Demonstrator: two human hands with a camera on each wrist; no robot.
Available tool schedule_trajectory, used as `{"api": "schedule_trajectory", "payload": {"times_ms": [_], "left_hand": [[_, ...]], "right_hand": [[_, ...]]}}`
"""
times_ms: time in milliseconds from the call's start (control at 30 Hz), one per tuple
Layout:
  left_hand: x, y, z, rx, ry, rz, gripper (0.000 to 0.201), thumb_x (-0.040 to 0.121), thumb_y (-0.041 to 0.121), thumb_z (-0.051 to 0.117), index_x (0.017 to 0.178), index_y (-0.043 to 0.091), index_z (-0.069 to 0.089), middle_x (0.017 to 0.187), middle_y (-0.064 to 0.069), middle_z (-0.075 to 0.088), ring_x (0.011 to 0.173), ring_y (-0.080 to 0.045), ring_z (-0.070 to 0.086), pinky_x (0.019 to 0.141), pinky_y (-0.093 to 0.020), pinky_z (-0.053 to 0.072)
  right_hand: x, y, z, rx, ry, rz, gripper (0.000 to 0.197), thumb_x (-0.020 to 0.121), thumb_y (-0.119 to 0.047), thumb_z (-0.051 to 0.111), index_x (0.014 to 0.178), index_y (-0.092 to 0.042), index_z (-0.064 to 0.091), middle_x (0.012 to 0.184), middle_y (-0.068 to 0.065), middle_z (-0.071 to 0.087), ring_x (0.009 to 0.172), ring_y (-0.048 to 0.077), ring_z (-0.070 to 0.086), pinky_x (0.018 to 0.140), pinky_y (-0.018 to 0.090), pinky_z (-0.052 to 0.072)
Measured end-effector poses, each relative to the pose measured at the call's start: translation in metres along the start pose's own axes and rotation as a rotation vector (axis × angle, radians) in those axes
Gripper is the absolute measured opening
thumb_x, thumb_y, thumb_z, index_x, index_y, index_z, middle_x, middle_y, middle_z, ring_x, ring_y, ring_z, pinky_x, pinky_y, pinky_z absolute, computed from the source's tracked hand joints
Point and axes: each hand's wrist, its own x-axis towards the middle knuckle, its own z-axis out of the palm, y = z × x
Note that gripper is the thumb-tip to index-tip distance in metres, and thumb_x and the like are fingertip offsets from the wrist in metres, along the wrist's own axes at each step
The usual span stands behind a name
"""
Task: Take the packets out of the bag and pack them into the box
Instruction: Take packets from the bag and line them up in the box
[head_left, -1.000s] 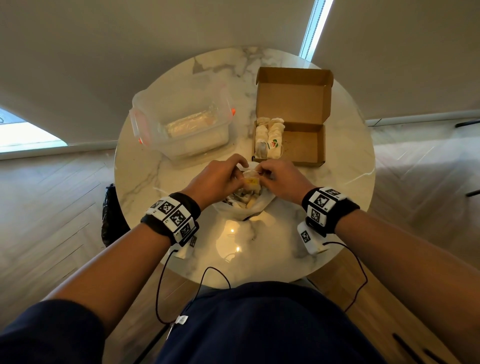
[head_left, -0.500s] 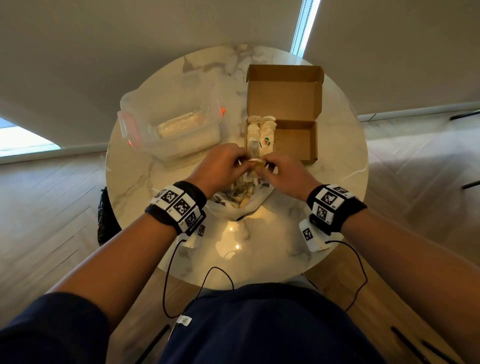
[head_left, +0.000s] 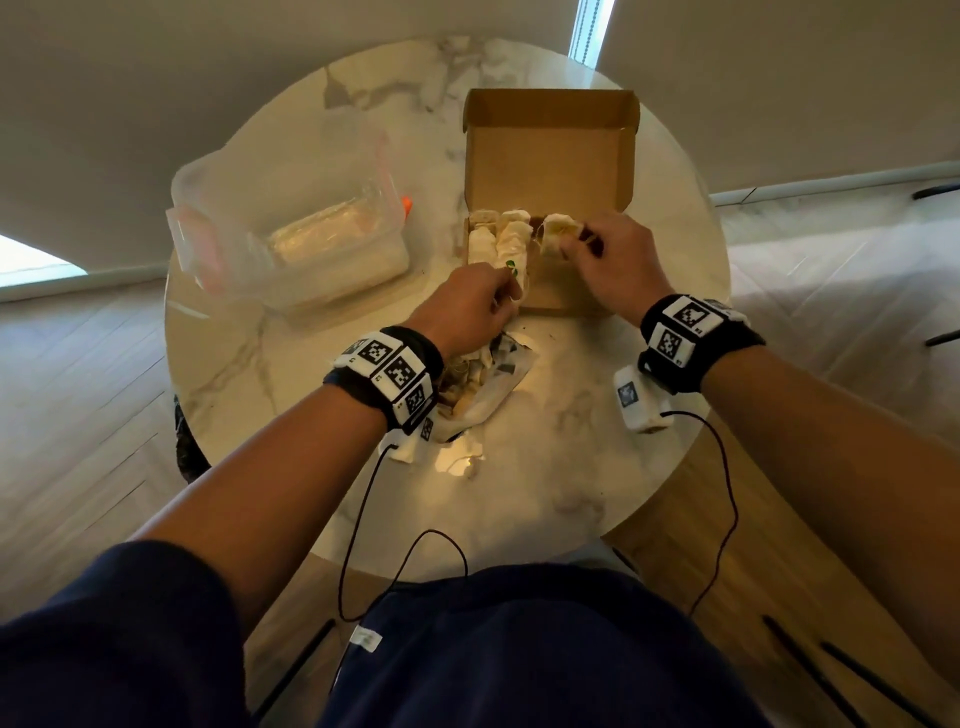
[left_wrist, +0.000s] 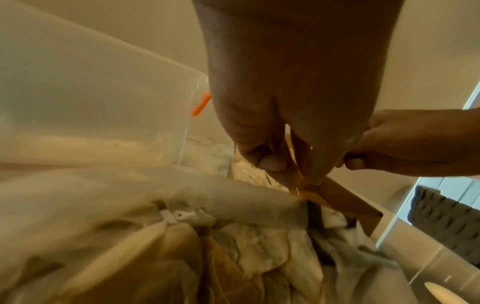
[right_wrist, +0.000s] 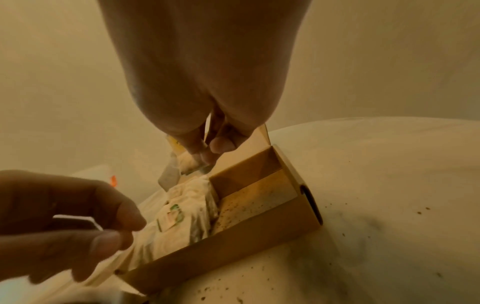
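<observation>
An open cardboard box (head_left: 550, 150) stands at the table's far middle, with rows of pale packets (head_left: 498, 244) packed along its left side. My right hand (head_left: 576, 241) pinches one packet (head_left: 558, 234) just over the box, beside those rows; in the right wrist view the packet (right_wrist: 187, 162) hangs from my right hand (right_wrist: 205, 156). My left hand (head_left: 506, 296) has its fingers curled and pinched at the box's front left corner, apparently on the wall. The white bag (head_left: 493, 384) lies open under my left wrist with several packets inside (left_wrist: 246, 246).
A clear plastic container (head_left: 291, 228) with an orange clip stands left of the box, close to my left hand. The round marble table (head_left: 571, 467) ends near my body. Dark crumbs dot the table by the box (right_wrist: 259, 232).
My right hand has carried the packet from above the bag forward to the box. My left hand has let go of it and moved to the box's front left corner.
</observation>
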Motion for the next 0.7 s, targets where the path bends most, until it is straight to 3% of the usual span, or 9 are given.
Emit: {"api": "schedule_trajectory", "payload": {"times_ms": [67,167,333,367,467,533,600,700], "left_hand": [[0.007,-0.004,0.010,0.021,-0.025,-0.033,0.022,0.095,0.019,0.060,0.115,0.014,0.068,0.111,-0.006,0.062,0.100,-0.020,0.060,0.087,-0.030,0.049],[0.013,-0.012,0.021,0.040,-0.050,-0.053,0.025,0.095,0.016,0.058,0.117,0.017,0.069,0.114,-0.007,0.058,0.103,-0.023,0.057,0.089,-0.032,0.048],[0.020,-0.022,0.024,0.018,-0.067,-0.030,0.026,0.094,0.012,0.057,0.114,0.020,0.071,0.108,-0.004,0.058,0.096,-0.022,0.057,0.086,-0.039,0.051],[0.020,-0.023,0.024,0.010,-0.064,-0.018,0.026,0.093,0.011,0.056,0.113,0.020,0.071,0.107,-0.005,0.058,0.095,-0.022,0.057,0.085,-0.039,0.051],[0.021,-0.026,0.024,-0.005,-0.055,0.001,0.027,0.093,0.009,0.055,0.112,0.019,0.072,0.106,-0.006,0.059,0.095,-0.022,0.058,0.084,-0.038,0.051],[0.022,-0.027,0.024,-0.008,-0.057,0.009,0.026,0.094,0.009,0.055,0.112,0.018,0.072,0.106,-0.006,0.060,0.096,-0.022,0.058,0.083,-0.036,0.051],[0.023,-0.028,0.024,-0.004,-0.058,0.015,0.026,0.094,0.009,0.055,0.112,0.018,0.072,0.105,-0.006,0.060,0.095,-0.022,0.058,0.082,-0.037,0.051],[0.023,-0.029,0.025,-0.002,-0.054,0.016,0.026,0.093,0.009,0.056,0.111,0.018,0.072,0.104,-0.006,0.059,0.094,-0.023,0.058,0.081,-0.040,0.051]], "right_hand": [[0.013,0.009,0.007,-0.025,-0.012,0.022,0.024,0.099,-0.026,0.058,0.093,-0.004,0.067,0.089,0.005,0.061,0.078,0.014,0.051,0.073,0.024,0.043],[0.027,0.018,0.019,-0.023,-0.051,0.028,0.024,0.099,-0.021,0.056,0.102,-0.003,0.071,0.098,0.012,0.069,0.088,0.024,0.060,0.079,0.027,0.043],[0.042,0.023,0.039,0.000,-0.031,0.073,0.020,0.096,-0.019,0.056,0.103,-0.008,0.070,0.098,0.010,0.072,0.089,0.024,0.064,0.084,0.031,0.050],[0.044,0.023,0.042,0.024,0.000,0.099,0.016,0.094,-0.019,0.057,0.102,-0.007,0.066,0.093,0.008,0.070,0.083,0.020,0.064,0.080,0.030,0.052],[0.046,0.020,0.046,0.117,0.085,0.144,0.016,0.087,-0.016,0.064,0.096,-0.009,0.052,0.079,-0.003,0.061,0.065,0.000,0.055,0.063,0.011,0.044],[0.044,0.020,0.048,0.150,0.078,0.120,0.019,0.083,-0.015,0.068,0.090,-0.008,0.051,0.077,0.000,0.061,0.066,0.001,0.055,0.062,0.010,0.043],[0.042,0.022,0.052,0.154,0.034,0.098,0.017,0.082,-0.014,0.070,0.090,-0.008,0.056,0.080,0.003,0.064,0.069,0.008,0.058,0.066,0.013,0.048],[0.042,0.027,0.057,0.116,0.026,0.067,0.017,0.085,-0.016,0.070,0.097,-0.009,0.062,0.089,0.003,0.066,0.076,0.014,0.063,0.075,0.031,0.056]]}}
